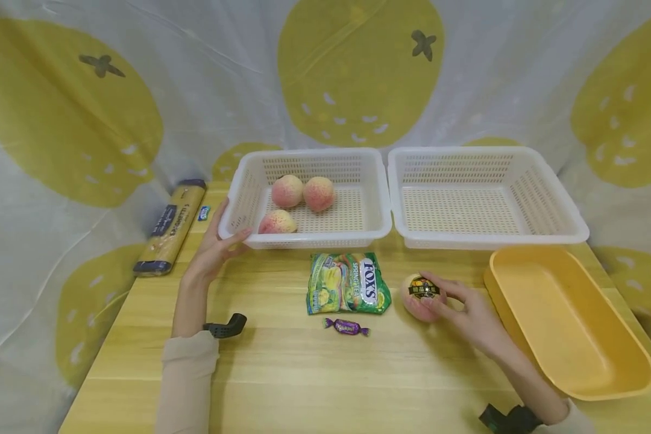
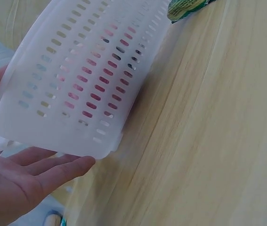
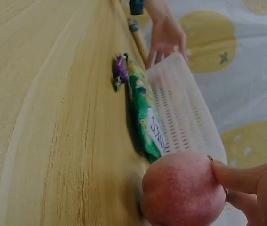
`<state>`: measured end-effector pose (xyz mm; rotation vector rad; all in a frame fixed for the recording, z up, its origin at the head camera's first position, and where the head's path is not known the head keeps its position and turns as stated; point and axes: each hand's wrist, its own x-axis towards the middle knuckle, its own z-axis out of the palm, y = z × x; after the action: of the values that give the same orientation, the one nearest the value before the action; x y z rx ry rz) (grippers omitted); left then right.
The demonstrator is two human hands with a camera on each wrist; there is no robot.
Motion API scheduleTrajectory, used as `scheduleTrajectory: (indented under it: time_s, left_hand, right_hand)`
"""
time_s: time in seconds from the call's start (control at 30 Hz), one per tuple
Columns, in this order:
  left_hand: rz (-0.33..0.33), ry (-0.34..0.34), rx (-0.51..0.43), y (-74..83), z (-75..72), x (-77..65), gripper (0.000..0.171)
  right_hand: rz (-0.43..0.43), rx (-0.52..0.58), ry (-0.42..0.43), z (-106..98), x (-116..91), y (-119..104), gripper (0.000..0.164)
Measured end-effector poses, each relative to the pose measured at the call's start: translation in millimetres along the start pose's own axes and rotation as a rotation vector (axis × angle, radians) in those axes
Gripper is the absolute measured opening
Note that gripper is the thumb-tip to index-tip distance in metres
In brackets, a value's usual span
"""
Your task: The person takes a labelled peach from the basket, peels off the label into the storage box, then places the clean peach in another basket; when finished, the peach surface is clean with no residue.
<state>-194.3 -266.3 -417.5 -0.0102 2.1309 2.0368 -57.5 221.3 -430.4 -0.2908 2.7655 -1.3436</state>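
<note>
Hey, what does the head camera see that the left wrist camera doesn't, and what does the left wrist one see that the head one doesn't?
Only the head view: the right hand holding a labelled peach, the purple candy, the orange tub and the right white basket.

Only the left wrist view: the palm of the left hand, and pink showing through slots in the peach basket.

Both: the left hand touching the peach basket, at least part of the green bag, the wooden table and the patterned cloth.
</note>
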Motion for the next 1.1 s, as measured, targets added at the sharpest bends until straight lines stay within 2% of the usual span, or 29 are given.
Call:
scheduleTrajectory:
  time_s: [0.07, 0.13, 0.2, 0.3, 0.37, 0.43, 0.47, 0.5, 0.53, 0.63, 0.7, 0.73, 0.83, 0.93, 1.1]
  left_hand:
    - [0.003, 0.004, 0.031, 1.2, 0.4, -0.3, 0.094]
    - [0.023, 0.021, 0.129, 3.9, -0.2, -3.9, 0.096]
    - [0.076, 0.051, 0.297, 9.0, 0.8, -10.0, 0.099]
    - [0.213, 0.156, 0.651, 23.6, 13.6, -23.1, 0.101]
    - [0.351, 0.233, 0.793, 35.7, 34.1, -30.8, 0.099]
    - [0.491, 0.258, 0.808, 48.0, 64.4, -39.1, 0.096]
    - [0.558, 0.234, 0.768, 52.8, 82.8, -43.1, 0.094]
    - [0.595, 0.172, 0.712, 56.0, 102.4, -47.6, 0.092]
    - [0.603, 0.088, 0.650, 57.5, 122.9, -52.8, 0.091]
    - [0.500, -0.177, 0.520, 50.1, 183.1, -67.4, 0.093]
    - [0.383, -0.300, 0.502, 36.0, 216.8, -73.1, 0.095]
    - [0.336, -0.339, 0.488, 27.6, 231.0, -74.4, 0.096]
    - [0.233, -0.377, 0.438, 4.9, 263.2, -72.9, 0.098]
    - [0.148, -0.363, 0.356, -10.4, 282.7, -69.7, 0.098]
    - [0.135, -0.342, 0.253, -24.6, 298.7, -63.0, 0.084]
  right_hand:
    - [0.011, 0.017, 0.004, -0.1, -1.7, 0.1, 0.051]
    - [0.020, 0.022, 0.005, 0.2, -2.3, -0.3, 0.051]
    - [0.030, 0.023, 0.004, 1.0, -2.5, -1.2, 0.051]
    - [0.049, 0.020, 0.003, 1.7, -2.0, -2.5, 0.052]
    - [0.063, 0.019, 0.001, 1.9, -1.5, -3.3, 0.052]
    - [0.075, 0.021, -0.008, 2.0, -1.0, -4.0, 0.052]
    - [0.082, 0.022, -0.012, 1.7, -0.8, -4.6, 0.052]
    - [0.090, 0.025, -0.015, 1.5, -0.7, -4.8, 0.053]
    - [0.098, 0.032, -0.019, 1.0, -0.5, -5.2, 0.053]
    - [0.114, 0.057, -0.026, -0.7, 0.0, -5.5, 0.053]
    - [0.112, 0.075, -0.029, -1.7, 0.2, -5.0, 0.053]
    - [0.108, 0.082, -0.031, -2.2, 0.2, -4.6, 0.053]
    - [0.089, 0.089, -0.031, -2.0, 0.2, -2.7, 0.052]
    - [0.086, 0.099, -0.029, -1.2, -0.1, -1.1, 0.053]
    - [0.092, 0.123, -0.027, -1.2, -1.6, -0.7, 0.053]
